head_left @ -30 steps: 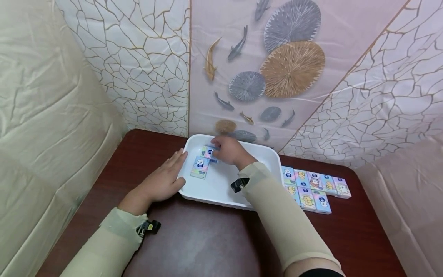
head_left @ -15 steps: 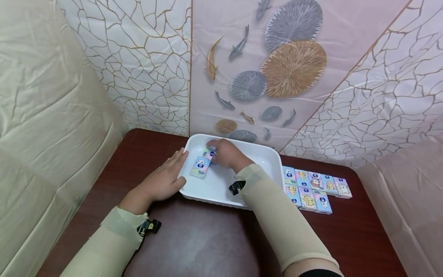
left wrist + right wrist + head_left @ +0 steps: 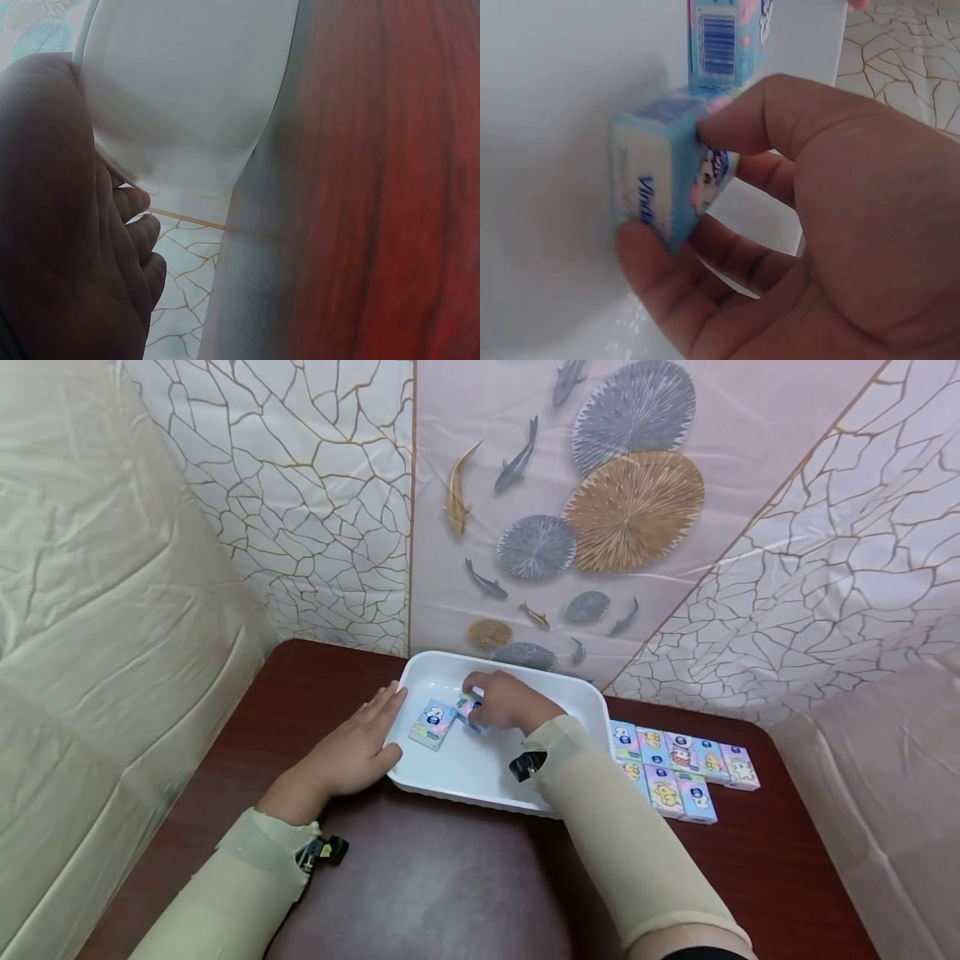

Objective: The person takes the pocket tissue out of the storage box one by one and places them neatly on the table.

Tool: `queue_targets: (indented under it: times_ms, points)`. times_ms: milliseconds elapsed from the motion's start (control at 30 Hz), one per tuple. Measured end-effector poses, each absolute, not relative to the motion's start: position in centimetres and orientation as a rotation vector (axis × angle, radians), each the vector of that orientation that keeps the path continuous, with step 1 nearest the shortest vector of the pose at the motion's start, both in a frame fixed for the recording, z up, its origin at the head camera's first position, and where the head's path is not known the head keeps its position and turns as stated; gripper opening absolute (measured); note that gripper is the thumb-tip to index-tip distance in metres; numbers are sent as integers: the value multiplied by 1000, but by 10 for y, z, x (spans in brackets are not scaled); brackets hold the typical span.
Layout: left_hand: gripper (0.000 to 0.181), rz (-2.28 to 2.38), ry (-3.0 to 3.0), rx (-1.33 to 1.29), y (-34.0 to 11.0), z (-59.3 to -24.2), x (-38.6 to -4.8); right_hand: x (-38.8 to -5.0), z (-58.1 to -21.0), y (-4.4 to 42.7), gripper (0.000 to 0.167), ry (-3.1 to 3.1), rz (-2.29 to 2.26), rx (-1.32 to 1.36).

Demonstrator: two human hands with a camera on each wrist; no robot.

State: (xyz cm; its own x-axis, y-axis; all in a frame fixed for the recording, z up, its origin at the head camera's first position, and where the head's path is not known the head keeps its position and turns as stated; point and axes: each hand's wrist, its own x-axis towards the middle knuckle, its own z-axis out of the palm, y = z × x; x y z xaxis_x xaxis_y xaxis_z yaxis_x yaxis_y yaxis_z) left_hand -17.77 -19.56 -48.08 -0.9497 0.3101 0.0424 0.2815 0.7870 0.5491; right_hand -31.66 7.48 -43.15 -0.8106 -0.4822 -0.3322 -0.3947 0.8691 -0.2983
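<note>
My right hand point(image 3: 510, 700) pinches a small pastel tissue pack point(image 3: 641, 180) between thumb and fingers, inside the white tray point(image 3: 480, 764). In the right wrist view the pack's pale end with blue lettering faces the camera. Another tissue pack point(image 3: 432, 724) lies on the tray floor at the left, close to the held one. My left hand point(image 3: 356, 752) rests against the tray's left rim, fingers extended. In the left wrist view the left hand point(image 3: 75, 210) shows beside the white tray wall point(image 3: 187, 97).
To the right of the tray, several tissue packs point(image 3: 666, 793) lie side by side in two rows on the dark red table point(image 3: 780, 860). Patterned cloth point(image 3: 322, 510) hangs behind the table's far edge. The right forearm point(image 3: 607, 835) crosses over the tray's front right part.
My right hand has moved right and slightly nearer with its tissue pack, which is now turned at an angle. The other pack in the tray has turned slightly. My left hand stays put.
</note>
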Motion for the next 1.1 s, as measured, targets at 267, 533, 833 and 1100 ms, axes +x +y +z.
queue_targets:
  times_ms: [267, 533, 833, 1100]
  points:
    - [87, 883, 2923, 486, -195, -483, -179, -312, -425, 96, 47, 2532, -308, -506]
    - [86, 881, 2927, 483, -196, -485, -179, -303, -423, 116, 43, 2498, -345, -472]
    - [86, 878, 2929, 487, -196, -487, -180, -289, -411, 147, 42, 2533, -392, -486]
    - [86, 892, 2932, 507, -197, -487, -179, -275, -386, 182, 47, 2593, -498, -475]
